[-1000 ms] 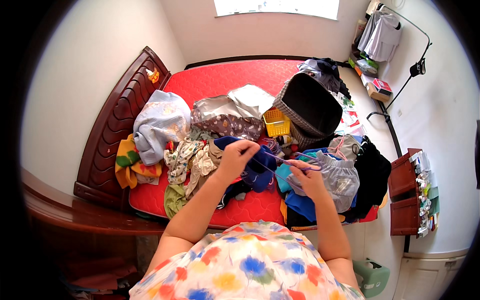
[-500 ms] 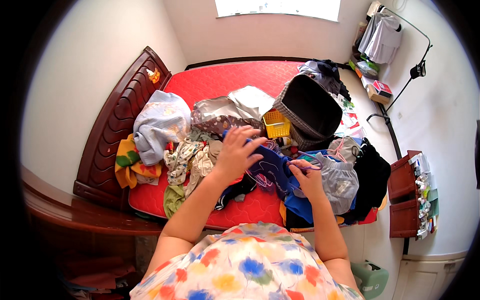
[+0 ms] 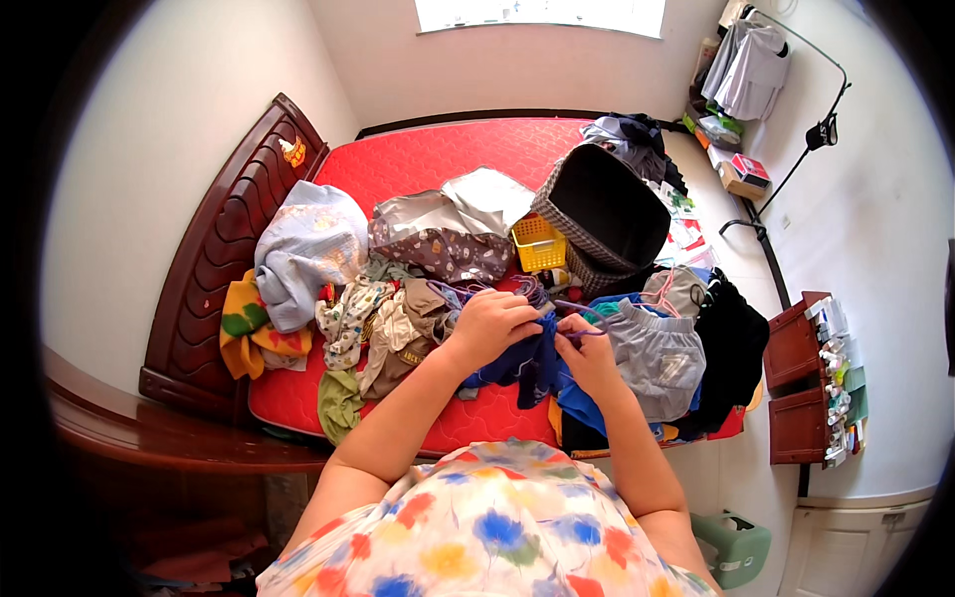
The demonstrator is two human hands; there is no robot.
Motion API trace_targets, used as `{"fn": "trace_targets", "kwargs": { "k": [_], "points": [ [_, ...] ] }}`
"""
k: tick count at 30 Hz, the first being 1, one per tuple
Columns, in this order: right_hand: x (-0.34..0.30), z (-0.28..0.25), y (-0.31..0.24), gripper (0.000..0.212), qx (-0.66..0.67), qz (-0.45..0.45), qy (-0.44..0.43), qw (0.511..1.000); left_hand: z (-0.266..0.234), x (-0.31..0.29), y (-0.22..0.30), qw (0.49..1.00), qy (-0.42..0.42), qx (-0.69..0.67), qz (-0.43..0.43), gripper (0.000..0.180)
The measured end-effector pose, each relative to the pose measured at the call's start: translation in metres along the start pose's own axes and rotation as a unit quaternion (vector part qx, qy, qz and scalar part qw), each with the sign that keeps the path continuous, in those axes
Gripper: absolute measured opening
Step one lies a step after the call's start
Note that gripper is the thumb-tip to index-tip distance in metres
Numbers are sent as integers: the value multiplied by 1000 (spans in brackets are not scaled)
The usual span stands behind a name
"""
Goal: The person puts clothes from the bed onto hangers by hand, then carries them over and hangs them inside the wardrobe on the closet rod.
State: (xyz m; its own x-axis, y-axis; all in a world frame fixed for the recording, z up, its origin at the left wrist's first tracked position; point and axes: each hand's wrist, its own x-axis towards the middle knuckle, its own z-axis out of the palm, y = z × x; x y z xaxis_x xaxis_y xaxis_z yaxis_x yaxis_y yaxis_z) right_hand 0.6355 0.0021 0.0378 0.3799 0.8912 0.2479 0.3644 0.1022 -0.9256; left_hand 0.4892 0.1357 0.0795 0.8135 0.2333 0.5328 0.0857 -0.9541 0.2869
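A dark blue garment point(image 3: 535, 370) hangs bunched between my two hands, above the front of the bed. My left hand point(image 3: 494, 326) is closed on its upper edge, fingers bent over the cloth. Closed on a thin purple clothes hanger point(image 3: 599, 317), my right hand point(image 3: 587, 350) is beside the garment's right side; part of the hanger is hidden by fingers and cloth. Grey shorts point(image 3: 655, 360) lie just right of my right hand, on a pile with blue clothes and black clothing point(image 3: 734, 343). Crumpled beige and patterned clothes point(image 3: 403, 333) lie left of my left hand.
Behind my hands stand a yellow basket point(image 3: 538, 247) and an open checked storage box point(image 3: 609, 214). A brown patterned bag point(image 3: 443, 244) and a pale quilt point(image 3: 310, 239) lie on the red mattress point(image 3: 438, 149). A wooden headboard point(image 3: 231, 239) rises at left.
My left hand has gone from spread fingers to closed on the blue garment. The garment, stretched out before, now hangs bunched, and both hands are closer together.
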Motion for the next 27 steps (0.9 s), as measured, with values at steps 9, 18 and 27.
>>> {"fn": "trace_targets", "kwargs": {
  "k": [9,18,27],
  "points": [
    [6,-48,8,25,85,47,-178,979,-41,-20,-50,974,126,-97,-162,34],
    [11,-5,63,19,271,63,-125,952,-49,-42,-80,931,192,-213,-226,47],
    [54,72,30,20,-63,-224,-73,970,-50,-46,-68,911,183,-291,-230,48]
  ]
}}
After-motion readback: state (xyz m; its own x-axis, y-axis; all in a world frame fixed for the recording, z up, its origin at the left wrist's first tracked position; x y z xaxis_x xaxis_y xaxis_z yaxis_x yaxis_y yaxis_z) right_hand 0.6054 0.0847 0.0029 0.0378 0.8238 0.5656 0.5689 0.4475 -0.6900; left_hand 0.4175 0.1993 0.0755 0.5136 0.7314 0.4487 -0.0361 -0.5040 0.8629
